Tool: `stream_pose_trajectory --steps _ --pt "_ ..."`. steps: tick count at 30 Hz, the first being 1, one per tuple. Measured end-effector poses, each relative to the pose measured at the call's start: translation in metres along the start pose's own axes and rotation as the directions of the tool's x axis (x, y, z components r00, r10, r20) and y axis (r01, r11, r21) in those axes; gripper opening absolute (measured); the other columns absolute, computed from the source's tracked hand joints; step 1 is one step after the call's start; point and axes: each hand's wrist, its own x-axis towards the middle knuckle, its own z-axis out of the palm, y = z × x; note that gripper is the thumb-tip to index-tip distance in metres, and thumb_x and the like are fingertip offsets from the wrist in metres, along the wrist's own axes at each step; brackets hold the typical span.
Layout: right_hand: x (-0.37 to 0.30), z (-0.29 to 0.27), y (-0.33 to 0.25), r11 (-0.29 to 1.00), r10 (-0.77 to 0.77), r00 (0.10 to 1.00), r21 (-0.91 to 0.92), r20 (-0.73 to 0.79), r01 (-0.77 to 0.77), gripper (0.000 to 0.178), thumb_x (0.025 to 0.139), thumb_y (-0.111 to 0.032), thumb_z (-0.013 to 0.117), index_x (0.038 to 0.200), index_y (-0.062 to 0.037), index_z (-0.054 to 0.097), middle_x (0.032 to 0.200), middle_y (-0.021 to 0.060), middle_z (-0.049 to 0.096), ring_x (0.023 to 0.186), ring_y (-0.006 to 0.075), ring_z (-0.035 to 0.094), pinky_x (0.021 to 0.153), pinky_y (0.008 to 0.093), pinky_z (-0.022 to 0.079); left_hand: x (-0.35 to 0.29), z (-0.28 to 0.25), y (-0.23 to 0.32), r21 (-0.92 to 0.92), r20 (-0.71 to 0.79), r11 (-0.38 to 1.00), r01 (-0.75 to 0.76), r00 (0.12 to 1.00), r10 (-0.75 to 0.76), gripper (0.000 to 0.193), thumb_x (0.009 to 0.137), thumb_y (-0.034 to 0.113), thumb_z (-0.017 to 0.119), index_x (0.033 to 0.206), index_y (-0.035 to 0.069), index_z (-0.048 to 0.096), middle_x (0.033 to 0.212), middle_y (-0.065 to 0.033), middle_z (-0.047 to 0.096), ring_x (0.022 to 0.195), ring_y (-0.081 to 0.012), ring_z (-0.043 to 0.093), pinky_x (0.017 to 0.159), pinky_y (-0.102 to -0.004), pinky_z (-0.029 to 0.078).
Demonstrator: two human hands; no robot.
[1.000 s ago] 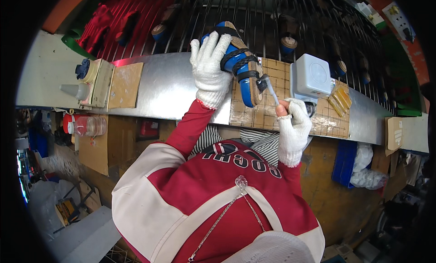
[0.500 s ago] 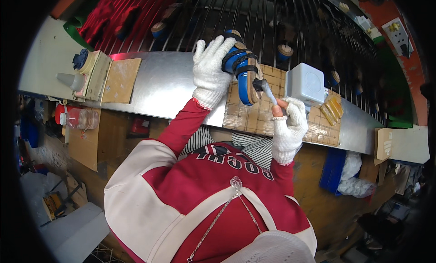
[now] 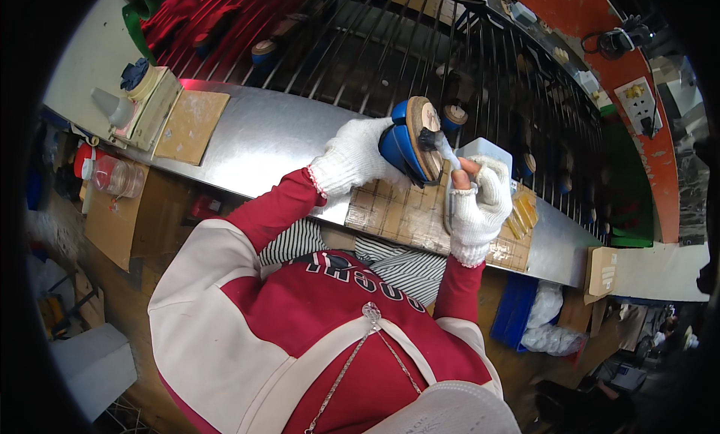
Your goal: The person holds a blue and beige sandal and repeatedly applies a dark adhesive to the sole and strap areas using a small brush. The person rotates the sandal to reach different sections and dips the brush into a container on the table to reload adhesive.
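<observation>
From my remote seat I list, largest first: one rack of metal rods [image 3: 337, 48], running along the far side, lit red at its left end. One metal bench [image 3: 255, 126], shiny, before the rack. One cardboard mat [image 3: 394, 213], taped over, lying on the bench. One cardboard box [image 3: 116, 216], brown, below the bench at left. One flat board [image 3: 191, 126], tan, at the left of the bench. One left grip [image 3: 356, 155], a white-gloved hand, closed around the shoe from the left; I count its fingers as partly hidden behind the shoe. One right grip [image 3: 484, 198], also white-gloved, with bare thumb and fingertip pinched together on a brush handle. One shoe [image 3: 403, 138], blue with a tan sole, held in the left grip over the far part of the mat, tilted, sole facing the right grip; I cannot tell whether its lower end touches the mat. One white box [image 3: 486, 150], partly hidden behind the right grip. One clear jar [image 3: 120, 177], on its side, at far left. One lot of yellow blocks [image 3: 523, 215], on the mat just beside the right grip. One brush [image 3: 448, 150], pale handle, dark head against the sole.
</observation>
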Motion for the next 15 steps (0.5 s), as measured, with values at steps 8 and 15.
stream_pose_trajectory --steps 8,15 --pt "0.009 -0.009 0.020 0.999 -0.003 0.996 0.045 0.093 -0.001 0.018 0.081 -0.006 0.080 0.097 0.0008 0.075 0.097 0.0086 0.064 0.087 0.0177 0.060 0.074 0.0279 0.047 -0.018 -0.006 0.007 -0.553 0.384 0.821 0.143 0.918 0.098 0.082 0.060 -0.009 0.089 0.134 0.002 0.056 0.118 -0.0118 0.070 0.111 -0.0224 0.067 0.096 -0.0370 0.056" --pt "-0.006 -0.019 0.031 0.999 -0.007 0.993 0.035 0.121 0.003 0.018 0.079 -0.005 0.080 0.096 -0.0002 0.074 0.098 0.0100 0.065 0.090 0.0201 0.062 0.076 0.0299 0.048 -0.022 0.001 0.006 -0.612 0.643 0.673 0.415 0.756 0.120 0.089 0.056 -0.012 0.089 0.136 -0.002 0.053 0.123 -0.0184 0.067 0.114 -0.0276 0.067 0.098 -0.0401 0.057"
